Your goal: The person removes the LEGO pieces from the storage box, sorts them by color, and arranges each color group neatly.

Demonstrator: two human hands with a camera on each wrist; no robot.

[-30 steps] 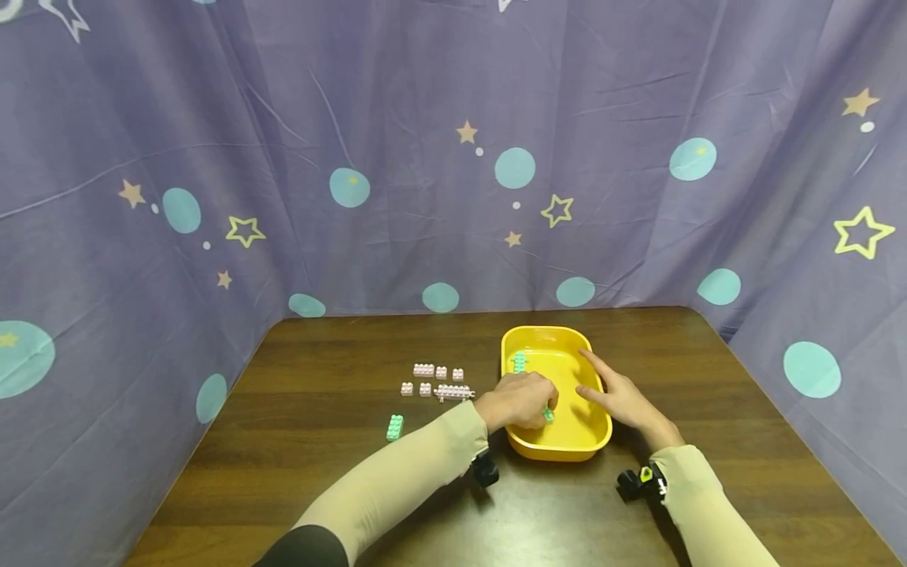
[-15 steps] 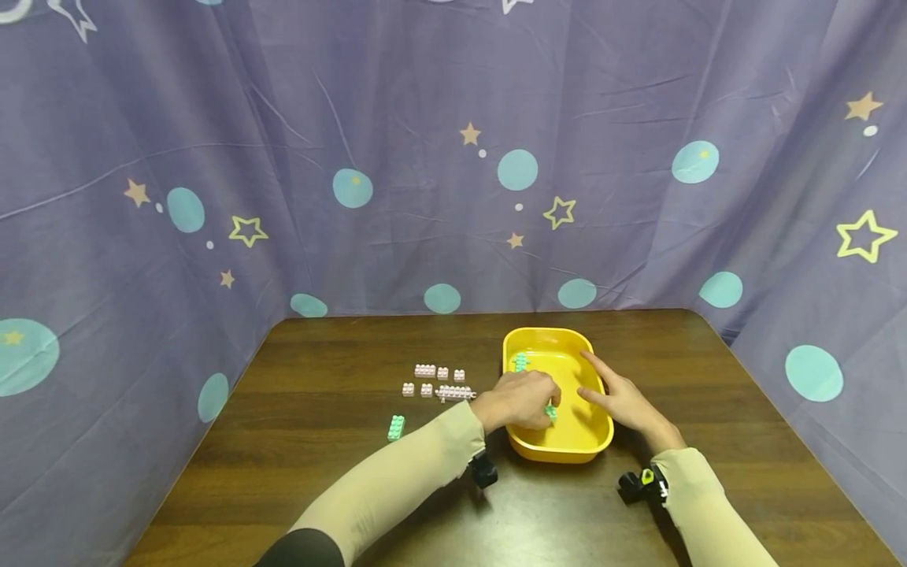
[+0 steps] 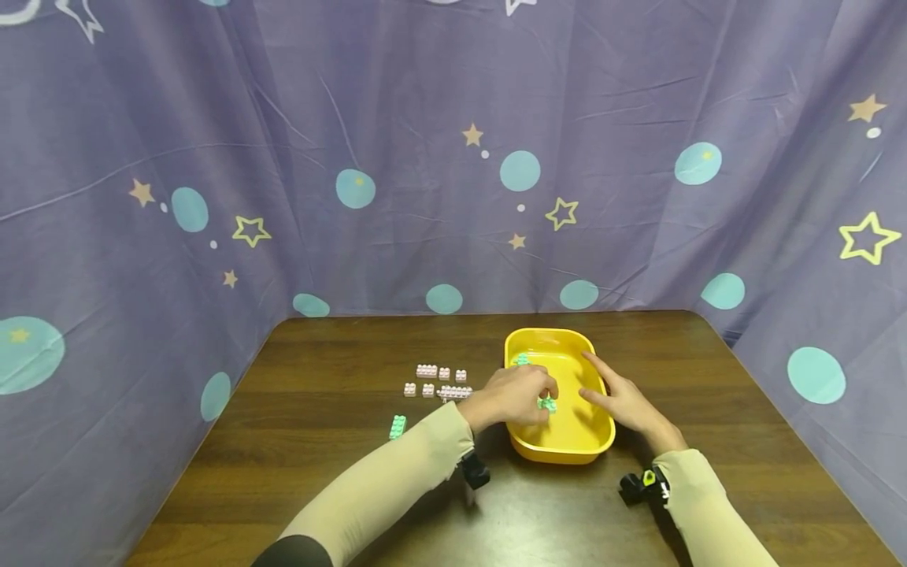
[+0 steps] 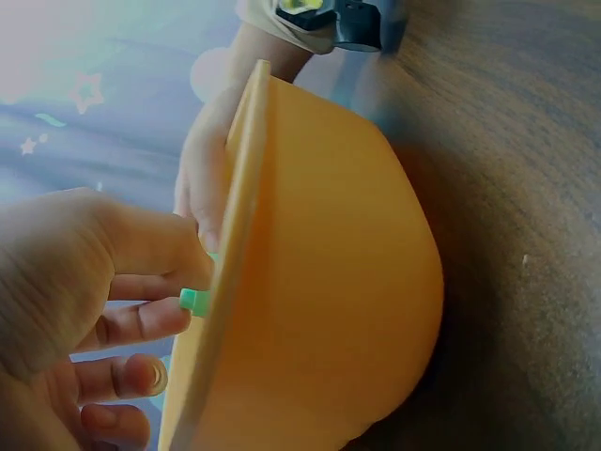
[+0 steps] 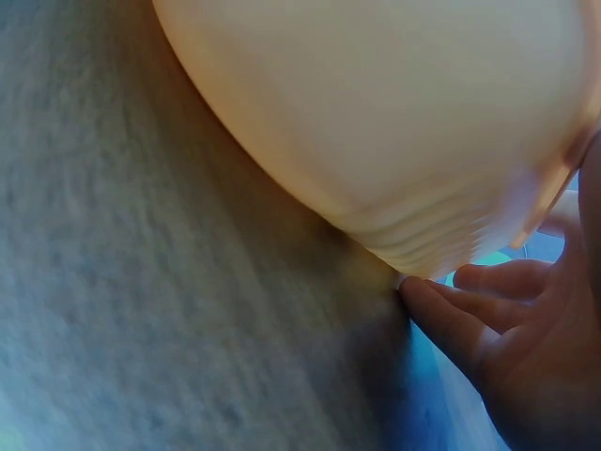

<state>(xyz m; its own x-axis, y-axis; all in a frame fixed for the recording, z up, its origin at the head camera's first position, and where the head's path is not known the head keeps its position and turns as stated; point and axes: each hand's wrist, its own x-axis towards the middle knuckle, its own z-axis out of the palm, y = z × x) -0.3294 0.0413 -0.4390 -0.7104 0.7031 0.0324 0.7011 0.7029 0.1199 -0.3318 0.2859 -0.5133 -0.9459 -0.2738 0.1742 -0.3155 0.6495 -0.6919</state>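
My left hand [image 3: 515, 395] is over the yellow tray [image 3: 562, 455], pinching a small mint-green toy brick [image 3: 547, 404] between thumb and fingers. In the left wrist view, part of that brick [image 4: 192, 301] shows at the fingertips beside the tray's rim; the rest is hidden. Another green toy piece [image 3: 522, 360] lies inside at the far left, partly covered by the hand. My right hand [image 3: 629, 404] holds the tray's right side, thumb over the inner side. The right wrist view shows its fingers [image 5: 451, 324] against the outer wall.
Left of the tray, several pale pink bricks [image 3: 427, 370] lie in two loose rows, with a longer pink piece [image 3: 455, 392] near the left wrist. A green brick [image 3: 397, 427] sits closer to me on the wooden table [image 3: 319, 472]. A purple curtain [image 3: 397, 260] encloses the table.
The left hand has shifted slightly left and upward in the head view, along with the green brick it pinches. The right hand keeps its place on the tray.
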